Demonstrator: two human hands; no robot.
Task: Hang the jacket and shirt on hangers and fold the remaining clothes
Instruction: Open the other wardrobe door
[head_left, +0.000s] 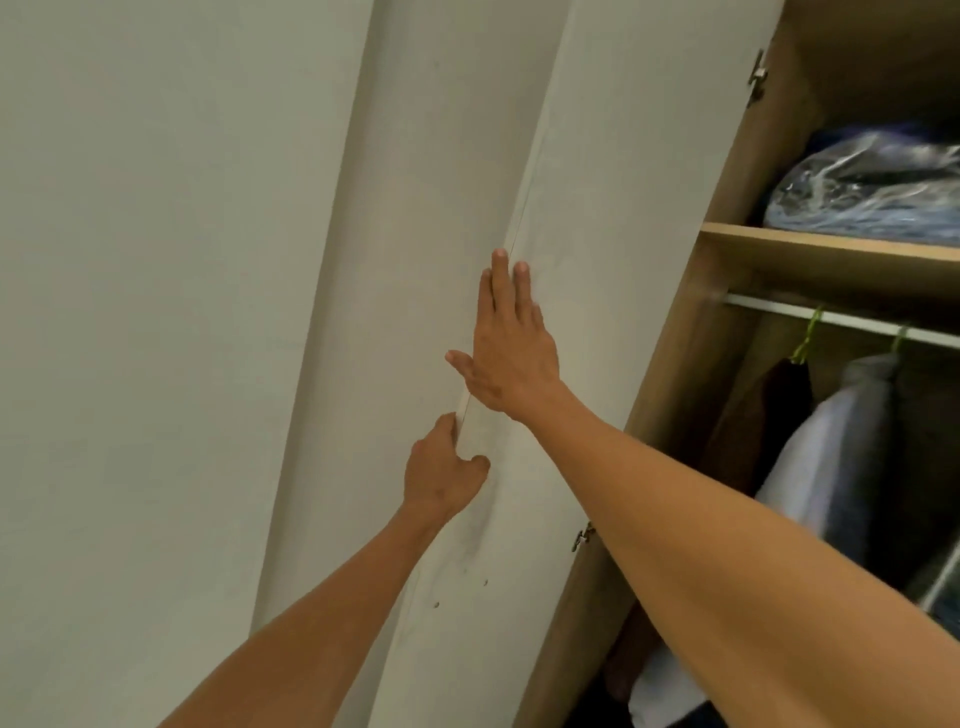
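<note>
Both arms stretched fwd and up, forearms bare. R hand (511, 358) is flat, fingers straight and close together, thumb out to the left. L hand (447, 467) sits just below it, fingers n thumb curled, pinching the door edge (521, 197).

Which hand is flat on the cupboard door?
The right hand, the higher one: it lies flat and straight-fingered against the white door. The left hand, lower down, curls round the door's edge instead.

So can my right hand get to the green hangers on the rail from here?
Probably yes. The right hand lies flat on the door, holding nothing, and the wardrobe beside it stands open, so nothing blocks the green hangers on the rail.
</note>
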